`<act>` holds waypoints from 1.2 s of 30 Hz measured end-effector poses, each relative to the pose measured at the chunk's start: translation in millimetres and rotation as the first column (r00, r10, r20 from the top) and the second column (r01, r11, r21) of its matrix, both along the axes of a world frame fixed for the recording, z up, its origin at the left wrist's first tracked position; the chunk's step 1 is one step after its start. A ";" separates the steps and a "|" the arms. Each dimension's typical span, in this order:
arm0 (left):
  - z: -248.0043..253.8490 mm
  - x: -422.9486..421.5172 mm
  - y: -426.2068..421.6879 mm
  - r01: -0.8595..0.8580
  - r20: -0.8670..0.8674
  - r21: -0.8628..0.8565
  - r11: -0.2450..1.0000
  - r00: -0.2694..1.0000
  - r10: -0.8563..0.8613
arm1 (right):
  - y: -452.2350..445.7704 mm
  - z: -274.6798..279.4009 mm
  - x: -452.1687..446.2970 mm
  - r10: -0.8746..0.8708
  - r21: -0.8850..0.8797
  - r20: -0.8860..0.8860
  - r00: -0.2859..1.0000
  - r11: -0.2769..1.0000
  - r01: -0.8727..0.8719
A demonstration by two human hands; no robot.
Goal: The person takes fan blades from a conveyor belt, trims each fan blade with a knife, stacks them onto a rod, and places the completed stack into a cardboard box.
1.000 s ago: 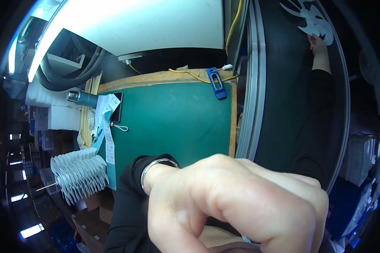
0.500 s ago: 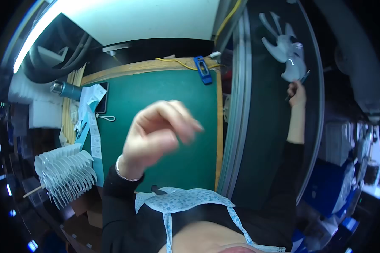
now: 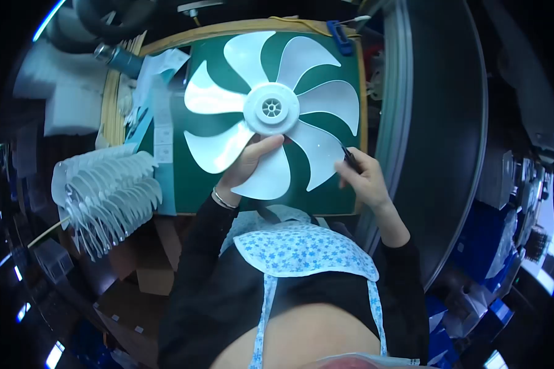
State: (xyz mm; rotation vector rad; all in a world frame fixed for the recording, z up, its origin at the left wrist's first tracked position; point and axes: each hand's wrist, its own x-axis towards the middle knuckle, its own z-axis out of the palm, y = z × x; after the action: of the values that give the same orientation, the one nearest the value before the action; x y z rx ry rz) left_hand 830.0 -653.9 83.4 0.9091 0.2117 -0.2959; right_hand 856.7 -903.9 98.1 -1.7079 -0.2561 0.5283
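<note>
A white fan blade wheel (image 3: 271, 123), with several broad curved blades round a hub, is held over the green mat (image 3: 332, 200). My left hand (image 3: 250, 161) grips it from below, closed at the hub's lower edge with the thumb on top; some fingers are hidden behind the plastic. At the right, my right hand (image 3: 364, 179) is closed around a slim dark knife-like tool (image 3: 351, 160). The tool's thin tip points up and left by the edge of the lower right blade; I cannot tell whether it touches.
Many white fan wheels (image 3: 114, 197) are stacked on a rod at the left. Behind them stand a bottle (image 3: 120, 59) and paper sheets (image 3: 163, 132). A blue tool (image 3: 340, 38) lies at the mat's back edge. A dark conveyor-like surface (image 3: 446, 123) runs along the right.
The fan wheel has moved from the dark surface at the right to over the mat. My left hand, empty before, now holds it; my right hand came left with the tool.
</note>
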 end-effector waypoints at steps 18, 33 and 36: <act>-5.4 -143.5 123.2 -0.008 0.032 -0.013 1.000 0.999 0.008 | 185.5 24.3 -102.3 0.607 -0.596 0.690 0.393 0.786 -0.167; -4.6 -159.7 119.2 -0.045 -0.024 -0.037 0.998 0.999 0.044 | 173.9 23.3 -115.9 0.571 -0.577 0.716 0.402 0.808 -0.119; 0.1 -158.7 113.8 -0.123 -0.083 -0.124 0.985 0.990 0.113 | 161.9 25.5 -105.0 0.411 -0.475 0.772 0.486 0.880 0.011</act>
State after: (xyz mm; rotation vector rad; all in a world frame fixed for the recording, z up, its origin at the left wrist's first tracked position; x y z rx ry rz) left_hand 671.3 -540.2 83.5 0.7554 0.3119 -0.2317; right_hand 751.7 -741.9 123.6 -2.2906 -1.1760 -0.2049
